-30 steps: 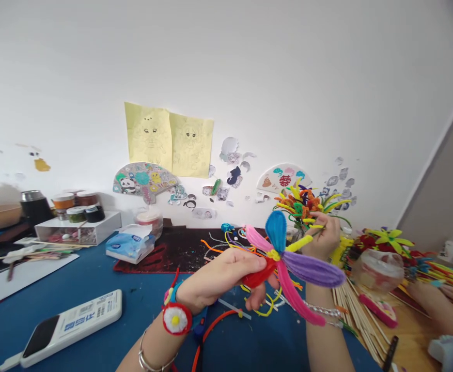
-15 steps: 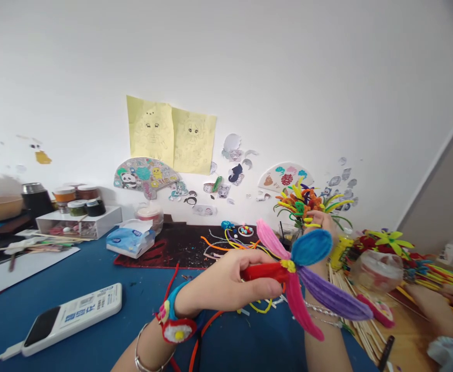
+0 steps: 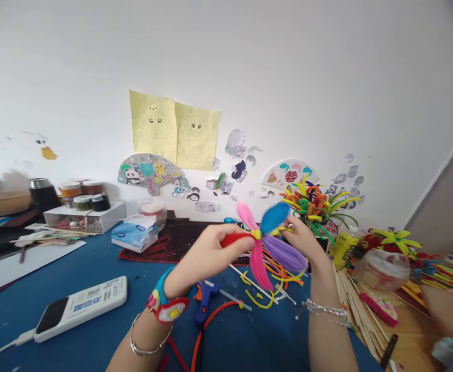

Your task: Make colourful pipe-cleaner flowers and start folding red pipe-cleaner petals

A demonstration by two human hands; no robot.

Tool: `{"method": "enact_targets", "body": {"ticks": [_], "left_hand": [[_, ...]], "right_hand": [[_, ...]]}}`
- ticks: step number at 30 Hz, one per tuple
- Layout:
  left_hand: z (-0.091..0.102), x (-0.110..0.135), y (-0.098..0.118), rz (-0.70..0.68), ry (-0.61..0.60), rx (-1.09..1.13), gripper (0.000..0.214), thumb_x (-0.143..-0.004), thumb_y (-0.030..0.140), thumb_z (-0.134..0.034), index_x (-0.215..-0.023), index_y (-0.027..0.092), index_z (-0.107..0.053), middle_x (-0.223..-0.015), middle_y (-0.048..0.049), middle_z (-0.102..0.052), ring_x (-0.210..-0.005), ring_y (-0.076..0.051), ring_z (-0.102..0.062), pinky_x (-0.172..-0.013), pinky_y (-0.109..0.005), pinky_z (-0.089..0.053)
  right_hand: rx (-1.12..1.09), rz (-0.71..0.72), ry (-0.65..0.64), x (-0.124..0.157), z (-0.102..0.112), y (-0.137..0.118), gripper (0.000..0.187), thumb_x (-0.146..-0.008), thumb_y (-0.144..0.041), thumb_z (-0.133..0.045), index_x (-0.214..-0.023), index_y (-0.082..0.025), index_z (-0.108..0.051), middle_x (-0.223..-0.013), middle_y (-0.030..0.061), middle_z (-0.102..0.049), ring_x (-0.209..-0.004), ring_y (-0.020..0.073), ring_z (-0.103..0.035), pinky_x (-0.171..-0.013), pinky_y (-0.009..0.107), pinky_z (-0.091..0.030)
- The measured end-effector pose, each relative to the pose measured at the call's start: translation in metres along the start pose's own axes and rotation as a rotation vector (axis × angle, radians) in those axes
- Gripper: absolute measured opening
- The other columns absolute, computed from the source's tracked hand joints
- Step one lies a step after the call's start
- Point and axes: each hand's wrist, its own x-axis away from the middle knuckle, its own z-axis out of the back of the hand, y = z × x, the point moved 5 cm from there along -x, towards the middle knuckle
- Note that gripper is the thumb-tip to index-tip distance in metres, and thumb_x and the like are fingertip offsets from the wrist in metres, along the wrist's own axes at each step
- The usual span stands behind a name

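A pipe-cleaner flower (image 3: 258, 257) has pink, blue, purple, magenta and red petals round a yellow centre. My left hand (image 3: 214, 248) is closed on its red petal, thumb in front. Behind the blue and purple petals, my right hand (image 3: 303, 237) has its fingers bent together. A bit of yellow pipe cleaner (image 3: 287, 230) shows at those fingertips; the petals partly cover them. Below the flower lie a blue glue gun (image 3: 207, 302) with a glue stick in it, a thin white stick and loose orange and yellow pipe cleaners (image 3: 263, 305).
At the back right stands a pipe-cleaner bouquet (image 3: 315, 204) beside a yellow bottle (image 3: 343, 248). Wooden sticks (image 3: 356, 299) lie on the right. Leftward are a power bank (image 3: 81, 307) with a cable and a tissue pack (image 3: 135, 235). Another person's hand (image 3: 443, 307) is at far right.
My right hand has come back from the bouquet towards the flower. My left hand has moved the flower left and up, bringing the glue gun into view.
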Motion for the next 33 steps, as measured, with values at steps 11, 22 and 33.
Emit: {"method": "enact_targets", "body": {"ticks": [11,22,33], "left_hand": [[0.081,0.002,-0.017,-0.094,0.523,0.268,0.029,-0.081,0.032,-0.055,-0.058,0.017,-0.049,-0.045,0.0078,-0.027,-0.041,-0.006,-0.026,-0.046,-0.021,-0.035],[0.086,0.008,-0.014,-0.143,0.761,-0.156,0.026,-0.083,0.035,-0.054,-0.065,0.017,-0.057,-0.048,0.0049,-0.04,-0.046,-0.008,-0.037,-0.046,-0.022,-0.028],[0.085,0.012,-0.008,-0.146,0.829,-0.324,0.028,-0.084,0.037,-0.052,-0.064,0.018,-0.056,-0.051,0.0035,-0.045,-0.052,-0.01,-0.04,-0.051,-0.024,-0.03]], "right_hand": [[0.353,-0.329,-0.227,0.005,-0.029,0.043,0.051,-0.072,-0.038,-0.062,-0.115,-0.011,-0.058,-0.096,0.0149,-0.062,-0.084,0.0244,-0.061,-0.073,0.037,-0.047],[0.124,0.289,-1.353,0.087,-0.138,-0.14,0.025,-0.079,-0.037,-0.054,-0.086,-0.023,-0.074,-0.076,-0.0021,-0.073,-0.07,0.0142,-0.066,-0.065,0.02,-0.047],[0.471,0.355,-1.27,0.115,-0.159,-0.184,0.025,-0.08,-0.028,-0.054,-0.089,-0.013,-0.072,-0.092,0.0175,-0.072,-0.088,0.0313,-0.068,-0.072,0.037,-0.052]]}}
